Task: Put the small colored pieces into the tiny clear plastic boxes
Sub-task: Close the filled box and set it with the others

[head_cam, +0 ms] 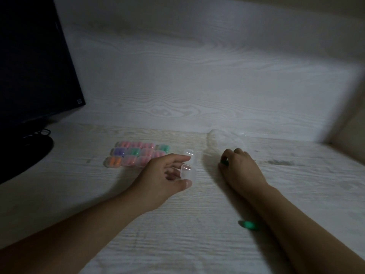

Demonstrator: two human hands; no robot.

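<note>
We see pink, purple, green and orange pieces (138,153) in clear boxes (188,165), a green piece (249,224), a black monitor (33,56), and a whitish wood-grain counter (177,224).

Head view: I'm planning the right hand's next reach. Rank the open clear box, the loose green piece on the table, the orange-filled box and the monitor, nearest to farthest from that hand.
From the right hand:
1. Open clear box, just left, at the left hand.
2. Loose green piece, nearer the camera, beside the right forearm.
3. Orange-filled box, far left of the filled group.
4. Monitor, far left, behind.

About 11 filled boxes (138,155), 1 open box (188,165), 2 green pieces (249,224).
</note>
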